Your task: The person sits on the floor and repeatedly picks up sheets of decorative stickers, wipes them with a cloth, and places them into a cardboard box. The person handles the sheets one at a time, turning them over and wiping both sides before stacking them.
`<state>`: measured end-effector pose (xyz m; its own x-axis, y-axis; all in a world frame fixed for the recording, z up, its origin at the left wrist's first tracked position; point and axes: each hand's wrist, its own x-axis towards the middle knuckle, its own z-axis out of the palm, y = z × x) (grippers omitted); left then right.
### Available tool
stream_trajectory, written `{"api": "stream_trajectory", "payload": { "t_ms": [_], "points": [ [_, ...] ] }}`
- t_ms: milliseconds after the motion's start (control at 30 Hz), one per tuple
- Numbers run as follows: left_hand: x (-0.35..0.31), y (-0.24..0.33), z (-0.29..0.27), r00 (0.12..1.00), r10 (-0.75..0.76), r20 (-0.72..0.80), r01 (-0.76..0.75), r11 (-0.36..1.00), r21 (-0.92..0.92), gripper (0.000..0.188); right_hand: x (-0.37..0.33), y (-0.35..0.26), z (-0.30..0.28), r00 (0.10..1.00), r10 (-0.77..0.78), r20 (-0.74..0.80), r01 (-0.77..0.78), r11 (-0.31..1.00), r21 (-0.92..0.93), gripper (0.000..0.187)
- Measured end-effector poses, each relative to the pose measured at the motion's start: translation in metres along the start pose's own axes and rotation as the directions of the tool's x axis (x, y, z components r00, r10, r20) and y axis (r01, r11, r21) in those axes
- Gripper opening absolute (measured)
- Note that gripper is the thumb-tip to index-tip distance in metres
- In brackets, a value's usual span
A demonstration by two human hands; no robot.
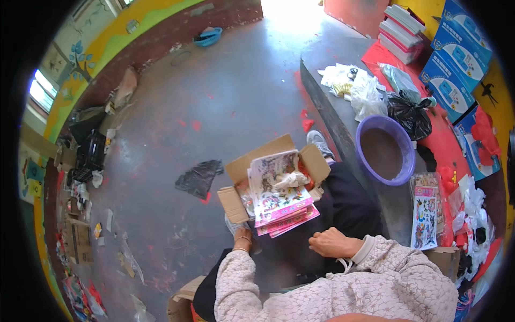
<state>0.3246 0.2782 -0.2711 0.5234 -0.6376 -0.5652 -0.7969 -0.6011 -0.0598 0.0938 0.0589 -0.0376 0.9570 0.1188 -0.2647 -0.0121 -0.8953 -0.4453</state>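
Observation:
An open cardboard box (234,204) sits in front of me with its flaps spread. Pink-edged sticker sheets (280,185) with small colourful pictures are stacked across it, and a crumpled white piece (291,180) lies on top. My left hand (243,235) is low beside the box's left flap, against some clear plastic (232,225); its fingers are hidden. To the right of the sheets, apart from them, my right hand (333,243) is closed with curled fingers. Whatever it may hold cannot be made out.
A purple basin (360,161) stands to the right, beside white plastic bags (367,96) and a black bag (410,115). More sticker sheets (425,220) lie at the right. Blue boxes (456,64) are stacked by the wall. Black plastic (198,178) lies left of the box.

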Motion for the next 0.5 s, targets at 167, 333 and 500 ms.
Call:
{"api": "stream_trajectory", "payload": {
  "t_ms": [167,333,500],
  "points": [
    [0.016,-0.012,0.044,0.998,0.070,-0.008,-0.068,0.984,0.165,0.023,0.007,-0.006,0.001,0.998,-0.012,0.054,0.013,1.000,-0.021,0.023],
    [-0.002,0.007,0.017,0.990,0.136,-0.040,-0.126,0.975,0.181,0.018,0.010,-0.008,0.004,0.999,-0.024,0.031,0.026,0.999,-0.046,0.022],
    [-0.017,0.000,0.041,0.980,0.111,-0.164,-0.102,0.993,0.061,0.016,0.013,-0.013,0.005,0.999,-0.051,0.013,0.052,0.998,-0.036,0.021]
  ]
}}
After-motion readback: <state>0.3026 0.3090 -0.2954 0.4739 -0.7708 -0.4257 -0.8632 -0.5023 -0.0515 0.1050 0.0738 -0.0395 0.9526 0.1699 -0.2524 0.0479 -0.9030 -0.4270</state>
